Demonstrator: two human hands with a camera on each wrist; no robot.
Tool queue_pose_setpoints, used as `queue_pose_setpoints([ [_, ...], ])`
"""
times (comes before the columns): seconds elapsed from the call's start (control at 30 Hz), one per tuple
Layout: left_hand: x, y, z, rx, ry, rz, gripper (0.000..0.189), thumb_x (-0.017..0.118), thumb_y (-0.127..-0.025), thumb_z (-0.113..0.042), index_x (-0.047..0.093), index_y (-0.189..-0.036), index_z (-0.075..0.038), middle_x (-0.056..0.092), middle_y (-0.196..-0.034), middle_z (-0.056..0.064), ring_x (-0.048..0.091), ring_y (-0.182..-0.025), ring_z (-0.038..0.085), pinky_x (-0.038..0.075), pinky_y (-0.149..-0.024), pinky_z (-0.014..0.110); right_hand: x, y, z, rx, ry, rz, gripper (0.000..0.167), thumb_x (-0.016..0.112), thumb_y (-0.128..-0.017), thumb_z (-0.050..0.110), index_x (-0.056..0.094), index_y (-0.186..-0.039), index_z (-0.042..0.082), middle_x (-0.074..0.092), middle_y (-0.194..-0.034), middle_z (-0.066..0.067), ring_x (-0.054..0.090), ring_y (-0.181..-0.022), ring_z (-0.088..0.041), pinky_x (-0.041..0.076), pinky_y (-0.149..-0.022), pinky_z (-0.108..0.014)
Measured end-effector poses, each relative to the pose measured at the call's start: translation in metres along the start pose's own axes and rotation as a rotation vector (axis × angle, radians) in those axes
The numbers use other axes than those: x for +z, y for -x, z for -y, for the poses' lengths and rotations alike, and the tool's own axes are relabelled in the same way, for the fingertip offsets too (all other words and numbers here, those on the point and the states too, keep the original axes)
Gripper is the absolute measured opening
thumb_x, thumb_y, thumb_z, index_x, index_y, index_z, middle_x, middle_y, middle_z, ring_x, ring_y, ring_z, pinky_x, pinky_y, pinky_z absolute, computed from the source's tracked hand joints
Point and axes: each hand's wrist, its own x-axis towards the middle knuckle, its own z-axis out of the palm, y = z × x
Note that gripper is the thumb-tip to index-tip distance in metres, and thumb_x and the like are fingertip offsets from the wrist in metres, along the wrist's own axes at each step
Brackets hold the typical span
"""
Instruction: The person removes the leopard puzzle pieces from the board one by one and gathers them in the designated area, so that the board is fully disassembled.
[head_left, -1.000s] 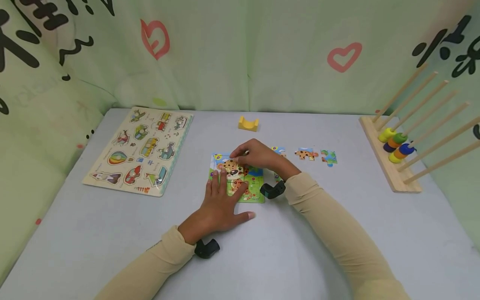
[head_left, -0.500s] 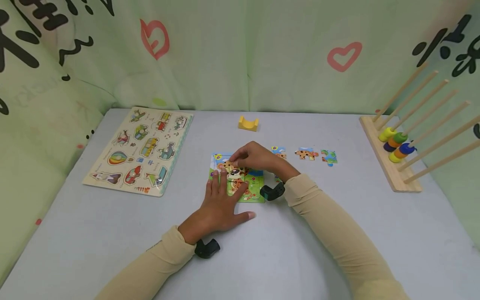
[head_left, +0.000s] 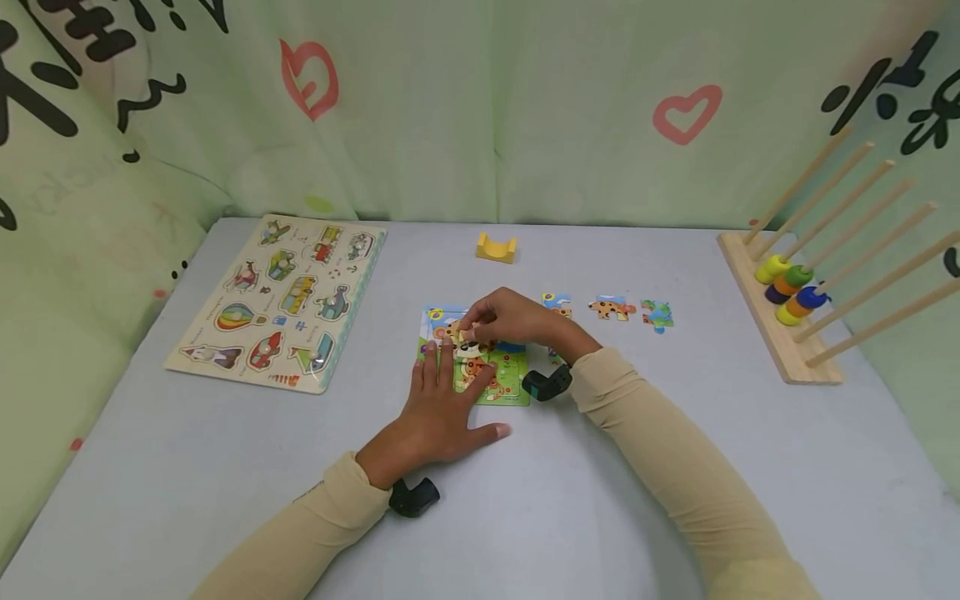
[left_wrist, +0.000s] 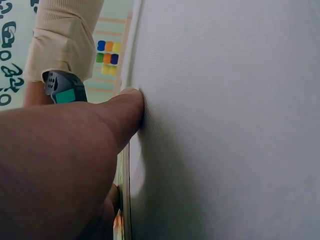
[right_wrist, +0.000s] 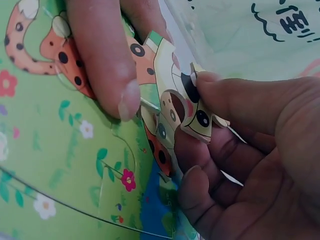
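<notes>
My left hand [head_left: 442, 417] lies with fingers spread over the near left part of a picture puzzle board [head_left: 517, 392] showing a spotted cartoon leopard on green. In the left wrist view its thumb [left_wrist: 127, 112] rests on the table beside the board. My right hand [head_left: 517, 317] is over the upper part of the board. Between its thumb and fingers it pinches a puzzle piece [right_wrist: 172, 75] bearing part of the leopard's face, tilted up from the picture. A left fingertip [right_wrist: 117, 95] presses the board close by.
Loose puzzle pieces [head_left: 612, 307] lie right of the board, one partly behind my right wrist. A vehicle inset board [head_left: 281, 287] is at the left. A yellow curved block [head_left: 497, 248] sits at the back. A wooden peg stand [head_left: 813, 367] with coloured beads stands at the right.
My right hand has shifted slightly toward me over the board, its fingertips now lower on the leopard's face. The left hand and the loose pieces stay in place.
</notes>
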Motion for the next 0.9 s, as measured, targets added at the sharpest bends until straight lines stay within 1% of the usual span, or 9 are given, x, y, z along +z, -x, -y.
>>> queue_pose_setpoints([
  [0.1, 0.0, 0.0, 0.0, -0.002, 0.006, -0.001, 0.083, 0.048, -0.088, -0.072, 0.027, -0.155, -0.027, -0.01, -0.156, 0.03, -0.017, -0.14, 0.049, 0.0, -0.111, 0.059, 0.0, 0.001, 0.0, -0.01, 0.011, -0.024, 0.017, 0.062, -0.097, 0.012, 0.069, -0.109, 0.001, 0.068, -0.085, -0.006, 0.061, -0.075, -0.019, 0.051, -0.071, -0.032],
  [0.27, 0.002, -0.001, 0.0, -0.013, 0.012, 0.004, 0.084, 0.047, -0.087, -0.073, 0.025, -0.156, -0.029, -0.013, -0.156, 0.029, -0.019, -0.14, 0.048, -0.001, -0.112, 0.058, -0.003, 0.005, 0.001, 0.002, -0.002, -0.067, 0.018, 0.062, -0.097, 0.015, 0.07, -0.109, 0.004, 0.068, -0.087, -0.007, 0.062, -0.078, -0.021, 0.051, -0.074, -0.033],
  [0.37, 0.002, 0.0, 0.0, -0.017, 0.012, 0.002, 0.084, 0.047, -0.087, -0.073, 0.025, -0.156, -0.03, -0.013, -0.157, 0.028, -0.018, -0.14, 0.048, -0.001, -0.112, 0.058, -0.006, 0.007, 0.001, 0.012, -0.002, -0.088, 0.018, 0.063, -0.097, 0.015, 0.07, -0.109, 0.005, 0.069, -0.094, -0.006, 0.064, -0.084, -0.021, 0.051, -0.078, -0.034],
  [0.47, 0.002, 0.0, 0.0, -0.019, 0.009, -0.001, 0.084, 0.048, -0.087, -0.073, 0.026, -0.155, -0.03, -0.012, -0.157, 0.028, -0.017, -0.141, 0.048, 0.0, -0.111, 0.059, -0.009, 0.01, -0.001, 0.024, 0.012, -0.106, 0.018, 0.063, -0.096, 0.015, 0.07, -0.11, 0.006, 0.069, -0.102, -0.004, 0.064, -0.094, -0.019, 0.049, -0.085, -0.036],
  [0.63, 0.002, 0.0, -0.001, -0.014, 0.005, -0.008, 0.084, 0.049, -0.087, -0.072, 0.027, -0.155, -0.029, -0.012, -0.156, 0.029, -0.016, -0.14, 0.049, 0.001, -0.111, 0.06, -0.016, 0.016, -0.005, 0.029, 0.037, -0.131, 0.018, 0.064, -0.096, 0.016, 0.07, -0.11, 0.007, 0.068, -0.107, -0.004, 0.06, -0.107, -0.022, 0.044, -0.095, -0.04],
  [0.8, 0.002, 0.0, -0.001, -0.012, 0.003, -0.014, 0.084, 0.049, -0.087, -0.073, 0.027, -0.155, -0.029, -0.011, -0.156, 0.029, -0.015, -0.141, 0.049, 0.002, -0.111, 0.059, -0.025, 0.023, -0.011, 0.035, 0.066, -0.135, 0.018, 0.063, -0.096, 0.015, 0.069, -0.111, 0.006, 0.067, -0.111, -0.006, 0.058, -0.112, -0.024, 0.043, -0.096, -0.043],
  [0.9, 0.002, 0.0, -0.002, -0.014, 0.004, -0.013, 0.084, 0.049, -0.086, -0.072, 0.027, -0.155, -0.029, -0.01, -0.156, 0.03, -0.015, -0.141, 0.049, 0.002, -0.111, 0.059, -0.029, 0.029, -0.014, 0.055, 0.076, -0.137, 0.018, 0.062, -0.096, 0.015, 0.069, -0.111, 0.007, 0.066, -0.111, -0.005, 0.058, -0.109, -0.023, 0.044, -0.094, -0.042],
])
